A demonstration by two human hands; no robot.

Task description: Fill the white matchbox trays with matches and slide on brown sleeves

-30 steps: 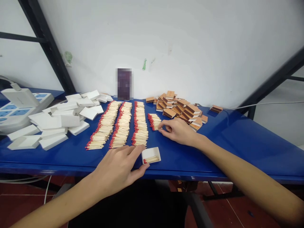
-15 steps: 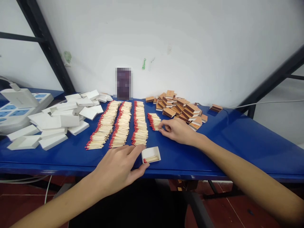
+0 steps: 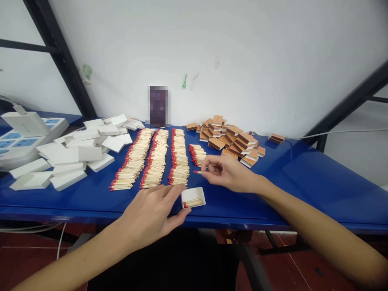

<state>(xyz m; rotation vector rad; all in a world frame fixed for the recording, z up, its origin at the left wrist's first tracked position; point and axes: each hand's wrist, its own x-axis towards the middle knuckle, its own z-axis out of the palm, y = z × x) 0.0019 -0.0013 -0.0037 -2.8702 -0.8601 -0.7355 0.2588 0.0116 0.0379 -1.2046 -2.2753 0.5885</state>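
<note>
My left hand point(image 3: 157, 212) grips the left end of a small white matchbox tray point(image 3: 195, 192) at the table's front edge, thumb below and index finger above. Several red-headed matches point(image 3: 194, 203) lie side by side in that tray. Between the thumb and fingertips of my right hand point(image 3: 222, 171) a match point(image 3: 197, 172) is pinched, its red head pointing left, up beyond the tray. Just behind that hand lies a short row of matches point(image 3: 197, 154), partly covered by the fingers. Three longer rows of matches point(image 3: 178, 159) stretch away to the left of it.
White trays point(image 3: 81, 145) are heaped on the left beside a power strip point(image 3: 18, 141). Brown matchbox sleeves point(image 3: 230, 137) form a pile at the back right, with one sleeve point(image 3: 275, 138) apart. A blurred dark rectangle point(image 3: 159, 106) stands against the wall. The blue table point(image 3: 303, 190) has its edge in front.
My right hand has drawn back from the short row toward the tray, with a match now showing in its fingertips. My left hand and the tray have stayed in place.
</note>
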